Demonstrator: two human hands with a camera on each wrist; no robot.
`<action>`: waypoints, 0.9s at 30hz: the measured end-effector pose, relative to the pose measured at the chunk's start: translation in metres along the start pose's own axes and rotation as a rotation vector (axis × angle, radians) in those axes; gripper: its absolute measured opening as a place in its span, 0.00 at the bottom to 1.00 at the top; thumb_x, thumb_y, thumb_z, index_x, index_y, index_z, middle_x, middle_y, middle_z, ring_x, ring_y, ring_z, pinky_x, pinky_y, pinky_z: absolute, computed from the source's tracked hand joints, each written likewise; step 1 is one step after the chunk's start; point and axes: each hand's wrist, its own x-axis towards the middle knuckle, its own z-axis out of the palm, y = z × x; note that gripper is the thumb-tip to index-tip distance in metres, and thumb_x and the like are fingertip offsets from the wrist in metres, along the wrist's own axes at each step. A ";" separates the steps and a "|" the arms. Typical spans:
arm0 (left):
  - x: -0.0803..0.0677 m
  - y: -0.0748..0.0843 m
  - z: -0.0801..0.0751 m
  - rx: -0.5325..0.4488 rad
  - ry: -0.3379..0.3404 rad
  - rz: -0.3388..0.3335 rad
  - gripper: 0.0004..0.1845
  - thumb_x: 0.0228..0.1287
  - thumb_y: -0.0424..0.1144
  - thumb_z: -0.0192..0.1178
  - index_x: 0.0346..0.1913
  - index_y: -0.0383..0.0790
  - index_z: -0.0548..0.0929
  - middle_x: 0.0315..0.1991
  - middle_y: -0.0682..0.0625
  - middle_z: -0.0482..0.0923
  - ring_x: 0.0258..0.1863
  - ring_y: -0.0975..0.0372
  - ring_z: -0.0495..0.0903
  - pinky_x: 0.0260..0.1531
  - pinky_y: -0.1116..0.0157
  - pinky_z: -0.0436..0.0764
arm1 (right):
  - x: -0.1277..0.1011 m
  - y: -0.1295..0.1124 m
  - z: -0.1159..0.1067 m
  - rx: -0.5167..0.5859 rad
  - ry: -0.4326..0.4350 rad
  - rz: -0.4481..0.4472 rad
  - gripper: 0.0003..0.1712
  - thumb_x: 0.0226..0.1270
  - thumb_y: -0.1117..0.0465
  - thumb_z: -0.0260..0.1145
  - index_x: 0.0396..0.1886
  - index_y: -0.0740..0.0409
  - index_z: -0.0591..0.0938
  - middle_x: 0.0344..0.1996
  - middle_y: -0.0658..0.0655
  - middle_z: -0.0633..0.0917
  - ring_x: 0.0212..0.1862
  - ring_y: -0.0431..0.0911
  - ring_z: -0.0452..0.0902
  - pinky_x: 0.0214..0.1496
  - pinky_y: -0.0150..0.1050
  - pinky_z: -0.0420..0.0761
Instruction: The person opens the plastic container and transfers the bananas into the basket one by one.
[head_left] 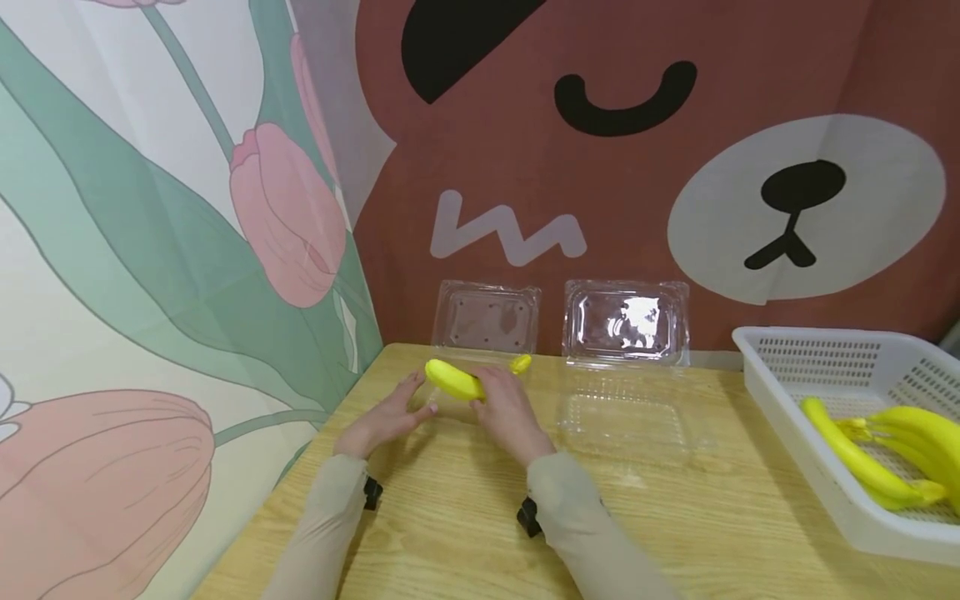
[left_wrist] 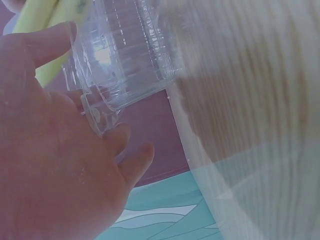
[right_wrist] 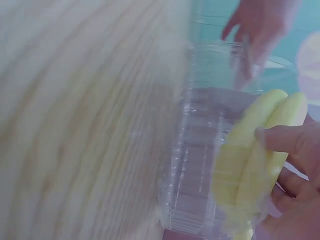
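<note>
My right hand (head_left: 512, 414) grips a pair of yellow bananas (head_left: 452, 380) at the left clear plastic clamshell box (head_left: 487, 321). In the right wrist view, the thumb lies over the bananas (right_wrist: 265, 145), whose lower part shows through the clear wall of the box (right_wrist: 192, 175). Beside the left edge of that box is my left hand (head_left: 387, 419), thumb and fingers spread. The left wrist view has its fingers at the corner of the rim (left_wrist: 100, 117); whether they press on it is unclear. The lid stands raised at the back.
A second clamshell box (head_left: 626, 417) lies open to the right, its lid upright by the wall. Further right, a white perforated basket (head_left: 780, 450) holds several more bananas (head_left: 862, 462). Printed cloth (head_left: 510, 150) hangs behind the wooden table (head_left: 450, 517).
</note>
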 end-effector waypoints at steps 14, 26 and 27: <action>0.004 0.002 0.006 0.026 0.020 0.007 0.40 0.75 0.54 0.50 0.78 0.36 0.48 0.79 0.39 0.37 0.76 0.45 0.38 0.71 0.41 0.47 | -0.004 -0.012 -0.017 0.105 0.044 0.019 0.30 0.57 0.66 0.75 0.61 0.56 0.79 0.56 0.56 0.82 0.58 0.51 0.75 0.64 0.48 0.72; 0.002 0.005 0.005 0.036 0.026 0.039 0.43 0.74 0.58 0.50 0.77 0.31 0.51 0.78 0.34 0.38 0.76 0.42 0.38 0.70 0.40 0.47 | -0.011 -0.018 -0.049 0.091 0.053 -0.014 0.31 0.57 0.67 0.75 0.63 0.54 0.78 0.56 0.55 0.81 0.59 0.51 0.73 0.65 0.48 0.70; 0.001 0.005 0.005 0.035 0.027 0.045 0.43 0.73 0.58 0.50 0.77 0.30 0.51 0.78 0.34 0.39 0.75 0.41 0.39 0.70 0.40 0.47 | -0.011 -0.018 -0.052 0.083 0.053 -0.012 0.32 0.58 0.67 0.75 0.63 0.54 0.78 0.56 0.55 0.81 0.59 0.51 0.74 0.65 0.49 0.71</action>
